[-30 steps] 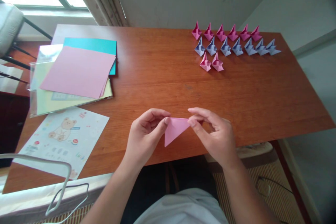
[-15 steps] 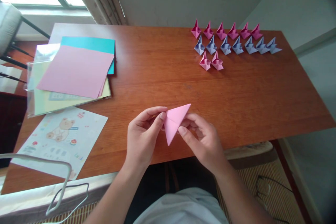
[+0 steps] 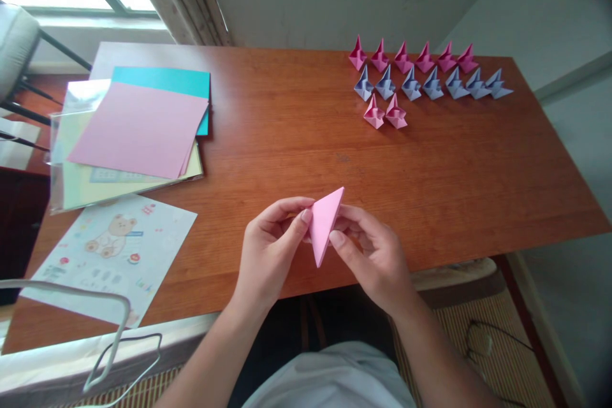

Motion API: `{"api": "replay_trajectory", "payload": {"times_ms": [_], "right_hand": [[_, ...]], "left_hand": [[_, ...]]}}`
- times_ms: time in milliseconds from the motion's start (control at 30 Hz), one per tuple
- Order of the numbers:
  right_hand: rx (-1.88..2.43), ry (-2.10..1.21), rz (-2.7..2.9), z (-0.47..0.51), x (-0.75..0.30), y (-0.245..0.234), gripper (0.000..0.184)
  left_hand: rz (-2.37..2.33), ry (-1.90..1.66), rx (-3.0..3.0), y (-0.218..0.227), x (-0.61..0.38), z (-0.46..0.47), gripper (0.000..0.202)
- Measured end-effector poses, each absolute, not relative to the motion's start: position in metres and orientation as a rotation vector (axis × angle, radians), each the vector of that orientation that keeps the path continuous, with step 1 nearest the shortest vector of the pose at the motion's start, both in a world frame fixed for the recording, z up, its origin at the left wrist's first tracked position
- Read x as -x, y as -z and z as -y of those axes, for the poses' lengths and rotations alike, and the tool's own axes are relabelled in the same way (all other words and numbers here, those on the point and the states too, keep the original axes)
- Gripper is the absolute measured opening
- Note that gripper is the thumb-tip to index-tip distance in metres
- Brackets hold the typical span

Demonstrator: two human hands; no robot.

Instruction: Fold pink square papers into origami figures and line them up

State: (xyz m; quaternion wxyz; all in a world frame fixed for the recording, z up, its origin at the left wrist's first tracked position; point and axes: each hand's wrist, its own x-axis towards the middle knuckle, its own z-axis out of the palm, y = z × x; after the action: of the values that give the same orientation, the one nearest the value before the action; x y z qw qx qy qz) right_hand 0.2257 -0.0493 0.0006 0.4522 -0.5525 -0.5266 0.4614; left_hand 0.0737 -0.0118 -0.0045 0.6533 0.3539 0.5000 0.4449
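Observation:
A folded pink origami paper (image 3: 324, 224), pointed at top and bottom, is held up between my two hands just over the table's front edge. My left hand (image 3: 275, 239) pinches its left corner between thumb and fingers. At its right edge, my right hand (image 3: 370, 245) grips it with the thumb in front and the fingers behind. The back of the paper and several fingertips are hidden. At the far right stand finished folded pieces: a row of dark pink ones (image 3: 402, 57), a row of lilac ones (image 3: 433, 84) and two light pink ones (image 3: 374, 113).
On the left of the wooden table (image 3: 268, 121) lie pink sheets (image 3: 143, 131), a teal sheet (image 3: 162, 80) and a yellow pack in clear plastic. A bear-printed sheet (image 3: 112, 261) lies in front of them. A pale bent tube (image 3: 71, 290) crosses the lower left.
The pink paper has turned and now looks narrower, shifting slightly right at its lower point. My left hand has moved a little to the right, closer to my right hand.

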Motion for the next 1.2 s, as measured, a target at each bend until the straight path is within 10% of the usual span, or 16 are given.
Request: {"api": "replay_trajectory", "payload": {"times_ms": [267, 700, 1200], "right_hand": [[1.657, -0.612, 1.574, 0.045, -0.231, 0.001, 0.018], [1.504, -0.567, 1.658, 0.043, -0.232, 0.004, 0.042], [1.41, -0.718, 1.555, 0.046, -0.232, 0.004, 0.028]], "left_hand": [[-1.131, -0.98, -1.322, 0.011, -0.075, 0.021, 0.029], [-1.112, -0.887, -1.768, 0.012, -0.076, 0.033, 0.045], [-1.073, -0.942, -1.468, 0.01, -0.067, 0.031, 0.042]]}}
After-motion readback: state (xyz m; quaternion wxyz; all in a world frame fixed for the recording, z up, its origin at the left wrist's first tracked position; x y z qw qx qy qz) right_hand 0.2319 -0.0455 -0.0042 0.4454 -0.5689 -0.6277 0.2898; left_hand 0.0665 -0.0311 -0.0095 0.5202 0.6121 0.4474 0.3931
